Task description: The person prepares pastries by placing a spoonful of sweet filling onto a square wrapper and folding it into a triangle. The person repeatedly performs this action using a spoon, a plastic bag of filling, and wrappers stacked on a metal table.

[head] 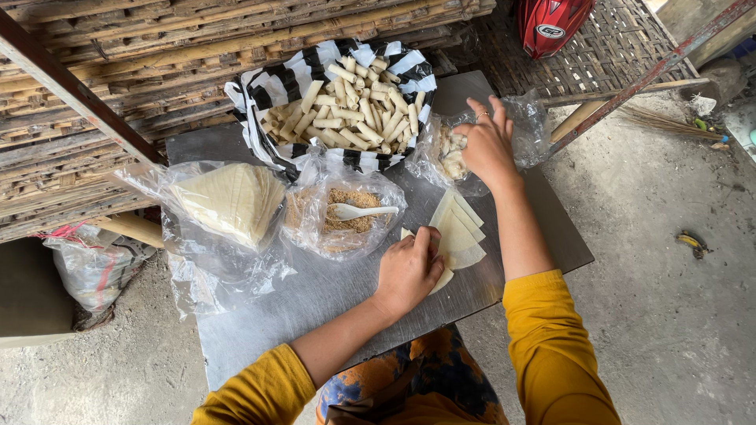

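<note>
Head view: grey counter (260, 315) carries a striped bag of rolled sticks (346, 102), stacked wrappers in plastic (228, 201), a crumb filling bag (350, 212). Left hand (408, 271) presses flat, fingers curled, on loose wrappers (458, 228). Right hand (488, 145) reaches into a small clear bag (449, 153), fingers spread; what it holds is hidden.

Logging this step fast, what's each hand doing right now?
Left hand: fingers curled, pressing on the wrappers; holding nothing that shows.
Right hand: fingers reaching into the clear bag; a grip cannot be told.
</note>
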